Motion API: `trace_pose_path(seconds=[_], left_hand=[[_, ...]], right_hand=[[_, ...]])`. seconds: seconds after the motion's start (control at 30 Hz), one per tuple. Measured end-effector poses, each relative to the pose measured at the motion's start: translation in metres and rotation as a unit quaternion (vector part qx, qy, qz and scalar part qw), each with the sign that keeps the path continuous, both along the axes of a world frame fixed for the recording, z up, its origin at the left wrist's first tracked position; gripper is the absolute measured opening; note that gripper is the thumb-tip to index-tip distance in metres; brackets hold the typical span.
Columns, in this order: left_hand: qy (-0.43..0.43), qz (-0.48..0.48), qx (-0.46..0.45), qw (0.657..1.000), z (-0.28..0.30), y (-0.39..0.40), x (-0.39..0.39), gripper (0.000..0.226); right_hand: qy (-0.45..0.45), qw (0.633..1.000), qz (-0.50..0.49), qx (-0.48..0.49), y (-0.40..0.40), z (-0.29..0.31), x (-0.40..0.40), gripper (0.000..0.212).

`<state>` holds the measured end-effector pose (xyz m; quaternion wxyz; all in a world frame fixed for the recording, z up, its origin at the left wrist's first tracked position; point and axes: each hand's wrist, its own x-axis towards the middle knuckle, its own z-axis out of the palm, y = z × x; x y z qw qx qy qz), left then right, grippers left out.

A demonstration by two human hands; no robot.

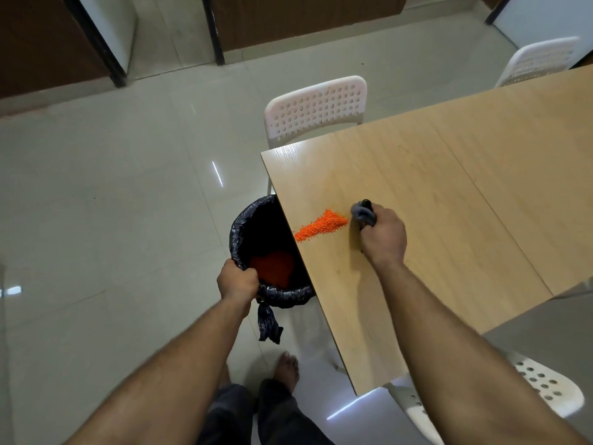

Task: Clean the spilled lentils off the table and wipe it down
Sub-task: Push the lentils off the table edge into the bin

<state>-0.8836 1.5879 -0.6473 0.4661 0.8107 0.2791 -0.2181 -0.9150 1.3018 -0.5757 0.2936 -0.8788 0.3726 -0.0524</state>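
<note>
On the smooth wooden table, a tapering streak of orange lentils reaches the edge. Your right hand clutches a crumpled grey cloth beside it; your left hand grips the crinkly black-lined bin below.

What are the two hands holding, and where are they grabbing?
The left hand grips the bin by its near rim, over the black liner. The right hand holds a bunched grey cloth against the table, beside the lentils.
</note>
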Motion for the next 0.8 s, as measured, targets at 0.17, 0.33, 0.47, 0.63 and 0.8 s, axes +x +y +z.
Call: trace_pose_path(seconds=[0.17, 0.33, 0.47, 0.63, 0.8], left_hand=[[0.001, -0.004, -0.002, 1.0, -0.002, -0.006, 0.003, 0.026], [0.001, -0.007, -0.008, 1.0, 0.0, -0.009, 0.004, 0.024], [0.001, -0.005, -0.005, 1.0, 0.001, -0.007, 0.006, 0.023], [-0.001, -0.006, -0.004, 1.0, -0.002, -0.001, 0.01, 0.027], [-0.001, -0.001, -0.003, 1.0, -0.004, 0.005, 0.016, 0.028]], right_hand=[[0.056, 0.996, 0.065, -0.024, 0.003, -0.009, 0.01, 0.043], [0.044, 0.993, 0.11, 0.002, 0.047, -0.014, 0.002, 0.057], [0.03, 0.987, 0.149, 0.043, 0.09, -0.015, -0.005, 0.064], [-0.02, 0.973, 0.198, 0.114, 0.107, -0.013, -0.006, 0.05], [-0.085, 0.99, 0.087, 0.077, 0.06, 0.002, 0.008, 0.046]])
